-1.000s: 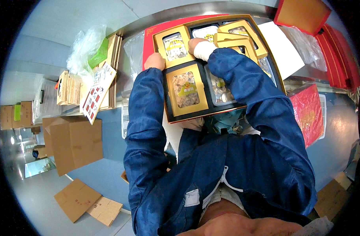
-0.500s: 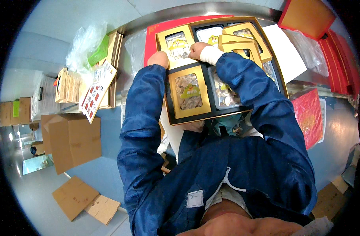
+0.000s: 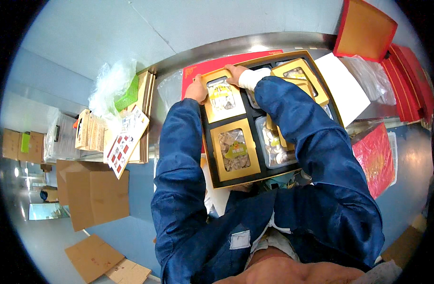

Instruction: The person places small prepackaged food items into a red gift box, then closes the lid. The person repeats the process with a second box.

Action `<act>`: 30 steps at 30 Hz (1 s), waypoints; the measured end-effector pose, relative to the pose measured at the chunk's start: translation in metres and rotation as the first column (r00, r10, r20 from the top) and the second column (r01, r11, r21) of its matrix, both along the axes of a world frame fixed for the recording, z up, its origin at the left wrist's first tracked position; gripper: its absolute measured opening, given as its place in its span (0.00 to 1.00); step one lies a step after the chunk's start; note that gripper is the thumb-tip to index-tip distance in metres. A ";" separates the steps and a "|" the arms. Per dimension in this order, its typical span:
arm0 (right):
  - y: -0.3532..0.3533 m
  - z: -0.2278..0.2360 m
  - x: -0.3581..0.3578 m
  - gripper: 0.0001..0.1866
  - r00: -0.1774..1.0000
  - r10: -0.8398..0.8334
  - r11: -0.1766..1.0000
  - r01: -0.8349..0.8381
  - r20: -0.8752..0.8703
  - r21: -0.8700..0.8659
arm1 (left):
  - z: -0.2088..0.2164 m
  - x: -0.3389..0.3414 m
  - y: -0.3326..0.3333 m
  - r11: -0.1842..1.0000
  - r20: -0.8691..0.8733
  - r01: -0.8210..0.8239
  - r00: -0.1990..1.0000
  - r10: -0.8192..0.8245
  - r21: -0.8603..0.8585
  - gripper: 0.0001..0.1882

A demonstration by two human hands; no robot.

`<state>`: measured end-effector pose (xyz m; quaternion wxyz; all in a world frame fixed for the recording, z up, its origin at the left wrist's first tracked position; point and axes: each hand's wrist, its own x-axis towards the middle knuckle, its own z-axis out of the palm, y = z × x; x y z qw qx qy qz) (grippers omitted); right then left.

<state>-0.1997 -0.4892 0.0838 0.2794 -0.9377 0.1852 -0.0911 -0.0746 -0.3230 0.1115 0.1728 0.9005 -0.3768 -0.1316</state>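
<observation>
A large gift box [image 3: 255,180] with a black divided insert lies in front of me. Both my hands are at its far-left compartment, on a gold window frame [image 3: 228,115] over a pack of pale dried pieces. My left hand [image 3: 196,90] grips the frame's left edge near the far corner. At its far-right corner, my right hand [image 3: 235,74] holds the edge. A second gold frame [image 3: 253,161] sits flat over brown pieces in the near-left compartment. A clear tray [image 3: 275,156] of pale pieces is in the near-right compartment, partly under my right sleeve. More gold frames [image 3: 309,68] lie loosely at the far right.
A red panel [image 3: 193,71] lies under the box's far-left side, and a white sheet [image 3: 342,87] is at its right. Red box parts [image 3: 408,85] stand far right. Stacked boards [image 3: 144,118] and a green basket [image 3: 127,97] are left; cartons [image 3: 98,194] stand on the floor.
The view has tilted, so everything sits lower. My right hand has moved from the frame's near-right side to its far-right corner; my left hand slid toward its far-left corner.
</observation>
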 end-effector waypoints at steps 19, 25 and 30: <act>-0.025 -0.001 0.025 0.16 0.980 0.009 1.000 -0.009 -0.201 0.000 | 0.015 0.012 -0.023 0.992 -0.225 -0.018 0.973 0.046 0.127 0.12; -0.006 0.021 0.015 0.16 0.981 0.033 0.983 -0.066 -0.192 -0.170 | 0.014 0.013 -0.010 0.991 -0.149 0.009 0.989 0.011 0.136 0.12; -0.018 0.011 0.010 0.16 0.987 -0.013 0.996 -0.002 -0.163 -0.090 | 0.007 0.006 -0.017 0.995 -0.022 0.048 0.999 -0.046 0.091 0.13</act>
